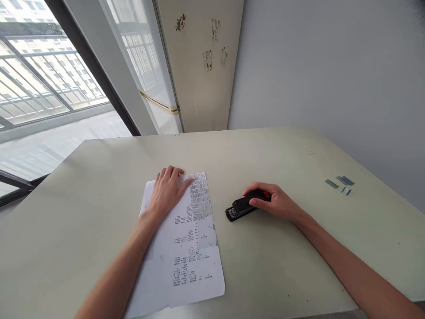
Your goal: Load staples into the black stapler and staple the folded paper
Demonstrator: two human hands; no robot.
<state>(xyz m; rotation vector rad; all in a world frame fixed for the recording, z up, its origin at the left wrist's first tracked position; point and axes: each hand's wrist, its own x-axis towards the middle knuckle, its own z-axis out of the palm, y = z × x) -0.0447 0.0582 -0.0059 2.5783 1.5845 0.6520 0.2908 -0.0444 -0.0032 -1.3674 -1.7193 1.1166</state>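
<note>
Printed paper sheets (199, 274) lie on the table, with dense text along their right half. My left hand (168, 189) rests on the upper part of the sheets, its fingers spread and reaching to the far edge. To the right of the paper, a black stapler (244, 206) with a red spot near its rear sits on the table. My right hand (274, 201) is wrapped round the rear half of the stapler, thumb on the near side. The stapler's front end points left toward the paper, apart from it. Its rear is partly hidden by my fingers.
The pale table (282, 266) fills the lower view. Several small staple strips (345, 180) lie at the right, with tiny loose staples (310, 152) farther back. A grey wall (325, 66) borders the right side; a refrigerator (202, 88) and a window (49, 66) stand beyond the far edge.
</note>
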